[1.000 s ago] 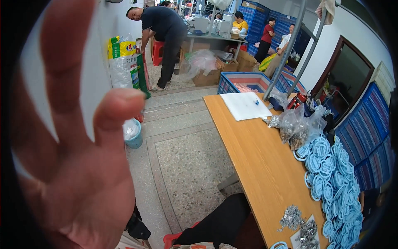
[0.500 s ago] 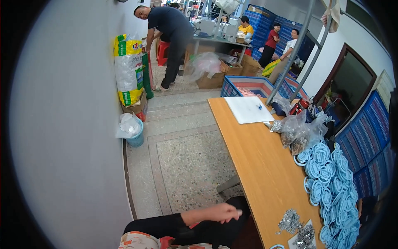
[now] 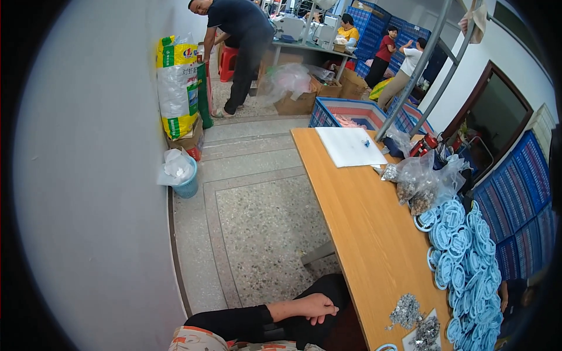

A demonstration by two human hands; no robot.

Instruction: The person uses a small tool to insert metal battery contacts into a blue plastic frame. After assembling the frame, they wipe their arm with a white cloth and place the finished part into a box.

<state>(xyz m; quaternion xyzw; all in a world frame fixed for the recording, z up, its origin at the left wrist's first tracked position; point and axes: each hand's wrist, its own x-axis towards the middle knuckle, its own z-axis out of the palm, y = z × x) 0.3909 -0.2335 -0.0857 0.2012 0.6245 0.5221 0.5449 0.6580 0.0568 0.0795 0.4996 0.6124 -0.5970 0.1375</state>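
My left hand (image 3: 316, 308) rests over my black-trousered leg (image 3: 328, 288), beside the near left edge of the wooden table (image 3: 363, 210). Its fingers are loosely curled in, and nothing shows between them. My right hand is out of the picture. On the table close by lies a loose heap of small silvery pieces (image 3: 405, 311). A second silvery heap (image 3: 427, 334) sits on a white card. Along the table's right side, many light blue oval ring-shaped pieces (image 3: 468, 257) are piled in a long bank.
Clear plastic bags of small parts (image 3: 418, 187) and a white board (image 3: 351, 146) lie farther along the table. Metal posts (image 3: 415, 76) rise behind. A bending person (image 3: 240, 52), tall sack (image 3: 177, 88) and blue bin (image 3: 186, 185) are at left. A blue crate (image 3: 321, 117) stands beyond the table.
My left hand has turned, its curled fingers now drooping more loosely over my leg. The view has shifted slightly. At the back, a person in white has turned and raised an arm.
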